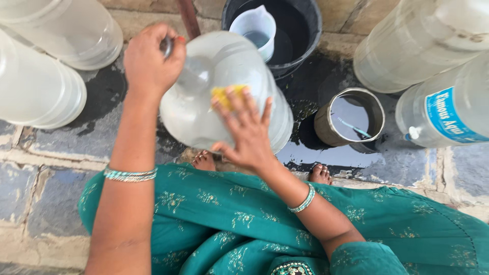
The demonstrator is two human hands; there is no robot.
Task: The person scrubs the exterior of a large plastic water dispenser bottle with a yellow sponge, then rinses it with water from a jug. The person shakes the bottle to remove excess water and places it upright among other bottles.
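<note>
The left hand (153, 61) grips the neck of a big clear water jug (224, 91) — fingers curled tight. The right hand (244, 130) is spread flat, pressing a yellow sponge (224, 95) on the jug — a black bucket (305, 35) stands just behind.

Bright, even daylight; shadows soft. Glare on the wet stone floor (326, 153). Slight motion blur throughout; jugs at frame corners appear overexposed and stretched.
</note>
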